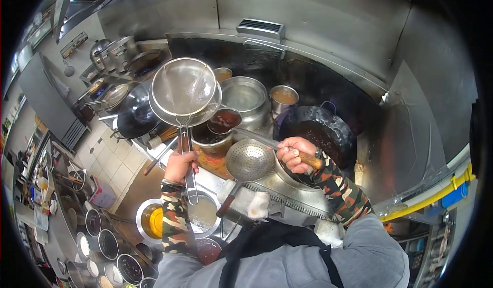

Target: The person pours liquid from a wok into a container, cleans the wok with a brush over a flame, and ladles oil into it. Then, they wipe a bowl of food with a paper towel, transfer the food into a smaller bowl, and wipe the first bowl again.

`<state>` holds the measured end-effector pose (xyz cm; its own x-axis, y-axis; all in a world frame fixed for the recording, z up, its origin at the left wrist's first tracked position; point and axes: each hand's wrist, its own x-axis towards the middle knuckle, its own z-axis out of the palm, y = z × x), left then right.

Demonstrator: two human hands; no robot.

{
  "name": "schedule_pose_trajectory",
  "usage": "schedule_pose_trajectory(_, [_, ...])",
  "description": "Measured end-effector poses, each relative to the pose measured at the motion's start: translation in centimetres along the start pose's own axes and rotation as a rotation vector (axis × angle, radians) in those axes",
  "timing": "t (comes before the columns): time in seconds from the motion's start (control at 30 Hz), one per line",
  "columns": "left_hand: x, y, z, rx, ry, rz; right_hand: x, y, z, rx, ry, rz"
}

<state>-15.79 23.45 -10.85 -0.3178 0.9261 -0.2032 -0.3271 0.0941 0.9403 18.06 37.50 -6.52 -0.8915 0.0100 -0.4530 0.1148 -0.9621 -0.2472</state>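
My left hand (pixel 181 167) is closed round the handle of a round fine-mesh strainer (pixel 185 85), raised over the left side of the stove. A wider round metal utensil (pixel 217 102) sits right under the mesh, mostly hidden by it. In my right hand (pixel 297 154) is the wooden handle of a ladle (pixel 254 135). Dark red-brown liquid fills the ladle's bowl, which overlaps the rim of a pot (pixel 220 149) of dark liquid. Between my hands lies a perforated skimmer (pixel 250 159), its handle pointing toward me.
A wok (pixel 339 154) with dark liquid stands on the right. Behind are a large metal pot (pixel 251 116) and a smaller pot (pixel 284 106) of brownish liquid. A bowl of yellow liquid (pixel 152 220) and a pale-liquid pot (pixel 204 213) stand front left. Another wok (pixel 134 114) is farther left.
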Motion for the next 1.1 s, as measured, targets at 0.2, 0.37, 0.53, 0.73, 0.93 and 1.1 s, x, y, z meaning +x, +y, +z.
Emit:
schedule_pose_trajectory(0.2, [1.2,-3.0,-0.8,0.021,-0.039,-0.137,-4.7,2.7,-3.9,0.034,-0.134,-0.048])
schedule_pose_trajectory(0.37, [3.4,-8.5,-2.1,-0.015,-0.081,-0.231,-9.6,6.6,-6.9,0.182,-0.067,-0.271])
schedule_pose_trajectory(0.53, [4.5,-12.4,-3.8,-0.134,-0.223,-0.314,-15.0,10.3,-10.2,0.345,0.039,-0.436])
schedule_pose_trajectory(0.73, [1.7,-10.4,-2.3,-0.543,-0.231,-0.370,-17.7,11.4,-10.2,-0.005,0.757,-0.571])
schedule_pose_trajectory(0.93, [-0.1,-11.6,-5.2,-0.498,-0.223,-0.360,-23.5,13.4,-3.9,-0.888,1.406,-0.732])
schedule_pose_trajectory(1.1, [-2.0,-11.4,-6.3,-0.388,-0.079,-0.312,-21.2,17.1,-3.5,-0.907,1.458,-1.029])
